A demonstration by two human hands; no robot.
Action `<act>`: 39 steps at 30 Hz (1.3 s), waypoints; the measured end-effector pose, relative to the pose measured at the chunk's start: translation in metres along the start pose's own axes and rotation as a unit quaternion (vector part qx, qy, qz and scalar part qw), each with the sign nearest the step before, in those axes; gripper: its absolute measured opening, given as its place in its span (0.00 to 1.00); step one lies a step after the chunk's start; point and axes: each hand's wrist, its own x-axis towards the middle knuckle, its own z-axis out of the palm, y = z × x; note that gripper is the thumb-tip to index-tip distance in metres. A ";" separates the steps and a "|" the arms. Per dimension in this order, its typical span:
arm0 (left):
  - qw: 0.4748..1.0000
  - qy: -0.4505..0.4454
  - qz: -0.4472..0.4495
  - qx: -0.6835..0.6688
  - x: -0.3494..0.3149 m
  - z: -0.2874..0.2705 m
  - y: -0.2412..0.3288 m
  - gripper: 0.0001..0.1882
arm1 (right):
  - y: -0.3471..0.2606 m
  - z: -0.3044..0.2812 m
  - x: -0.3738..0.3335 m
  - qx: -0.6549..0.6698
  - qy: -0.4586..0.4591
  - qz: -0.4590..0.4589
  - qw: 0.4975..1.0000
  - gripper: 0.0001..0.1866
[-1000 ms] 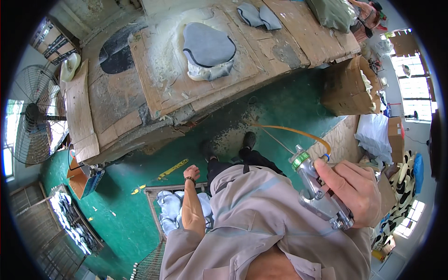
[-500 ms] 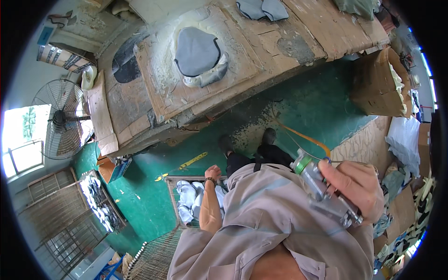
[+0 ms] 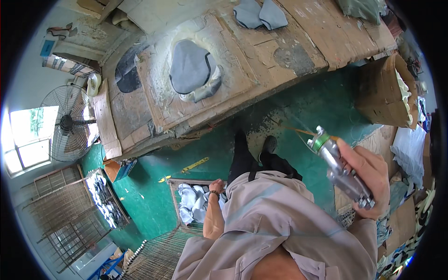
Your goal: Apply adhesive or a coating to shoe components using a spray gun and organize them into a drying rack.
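Observation:
In my right hand, raised to the right of my body, is a metal spray gun with a green ring near its nozzle. My fingers wrap round its body, and the nozzle points up and left toward the bench. Faint mist seems to trail from the nozzle. Low by my left side hangs my left hand, a dark bracelet at its wrist, fingers loosely curled with nothing in them. Next to it is a wire-mesh basket holding grey-blue fabric pieces. On the bench lies a grey padded piece over another one.
The worn wooden bench crosses ahead, with two more grey pieces at its far side. A tall cardboard box stands right, a caged fan left. A thin orange hose runs near the spray gun over the green floor.
My right hand has swung the spray gun outward and to the right, with its nozzle higher. The whole view has shifted slightly. My left hand still hangs beside the basket.

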 end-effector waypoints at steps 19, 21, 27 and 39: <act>0.990 -0.039 0.101 -0.091 0.052 0.031 0.141 0.19 | -0.036 0.025 0.130 0.019 -0.143 -0.112 0.983 0.27; 0.991 -0.035 0.098 -0.087 0.055 0.030 0.136 0.19 | -0.041 0.030 0.131 -0.038 -0.080 -0.020 0.996 0.27; 0.992 -0.044 0.062 -0.100 0.043 0.024 0.125 0.18 | -0.046 0.031 0.122 -0.040 -0.009 0.014 0.999 0.26; 0.925 0.017 0.314 -0.214 -0.001 0.024 0.219 0.16 | -0.026 0.023 0.114 0.049 -0.141 -0.201 0.968 0.28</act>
